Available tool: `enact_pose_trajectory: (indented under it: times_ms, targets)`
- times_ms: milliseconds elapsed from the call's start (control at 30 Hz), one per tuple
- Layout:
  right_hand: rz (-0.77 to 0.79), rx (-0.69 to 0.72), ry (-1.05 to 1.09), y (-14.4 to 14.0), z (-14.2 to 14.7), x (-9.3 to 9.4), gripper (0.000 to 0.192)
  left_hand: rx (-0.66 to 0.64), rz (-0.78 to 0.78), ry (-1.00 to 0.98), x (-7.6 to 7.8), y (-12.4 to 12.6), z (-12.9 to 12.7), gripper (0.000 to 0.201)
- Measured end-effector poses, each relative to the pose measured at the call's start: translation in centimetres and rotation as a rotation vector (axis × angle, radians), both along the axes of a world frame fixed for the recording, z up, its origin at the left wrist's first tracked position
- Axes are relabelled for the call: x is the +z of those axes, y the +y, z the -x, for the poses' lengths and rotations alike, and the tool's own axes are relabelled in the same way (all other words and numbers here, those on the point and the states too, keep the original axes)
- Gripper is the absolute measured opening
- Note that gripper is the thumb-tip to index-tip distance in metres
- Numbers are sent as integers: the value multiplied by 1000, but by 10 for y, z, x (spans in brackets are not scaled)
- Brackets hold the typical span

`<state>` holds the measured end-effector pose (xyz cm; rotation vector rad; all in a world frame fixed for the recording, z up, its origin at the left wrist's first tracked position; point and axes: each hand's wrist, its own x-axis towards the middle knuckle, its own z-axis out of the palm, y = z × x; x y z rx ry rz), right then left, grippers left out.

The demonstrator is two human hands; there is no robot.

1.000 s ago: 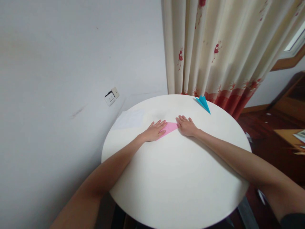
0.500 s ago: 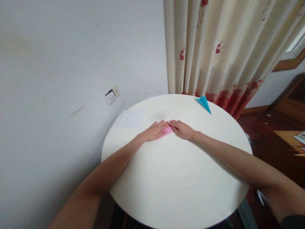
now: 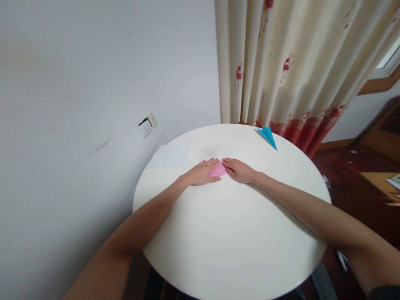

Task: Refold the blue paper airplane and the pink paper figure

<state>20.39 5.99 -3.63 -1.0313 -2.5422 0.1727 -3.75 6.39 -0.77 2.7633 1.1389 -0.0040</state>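
Note:
A piece of pink paper [image 3: 218, 169] lies on the white round table [image 3: 231, 233], between my two hands and partly covered by them. My left hand [image 3: 203, 172] rests flat over its left part, the thumb stretched along the near edge and the other fingers along the far side. On the right end of the paper lies my right hand [image 3: 239, 169], its fingers close together and pressing down on the paper. Whether the right fingertips also pinch the paper cannot be made out.
A blue folded paper plane [image 3: 268, 137] lies near the table's far right edge. Toward the far left is a white sheet [image 3: 170, 155]. The wall with a socket [image 3: 145, 128] borders the table on the left, and a patterned curtain [image 3: 281, 75] hangs behind it.
My left thumb has moved down and away from its other fingers, to the near edge of the pink paper. The right hand has barely moved.

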Motion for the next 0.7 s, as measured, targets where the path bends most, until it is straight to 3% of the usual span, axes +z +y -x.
enact_pose_trajectory:
  times_ms: [167, 400, 700]
  targets:
    - [-83, 4, -2, 0, 0, 2, 41, -4, -21, -13, 1, -2, -1, 82]
    - [-74, -16, -28, -7, 0, 12, 33, 2, -54, -24, 8, -7, -2, 61]
    - [-69, -9, -15, -10, 1, 15, 30, 23, -100, -96, 2, -10, -5, 62]
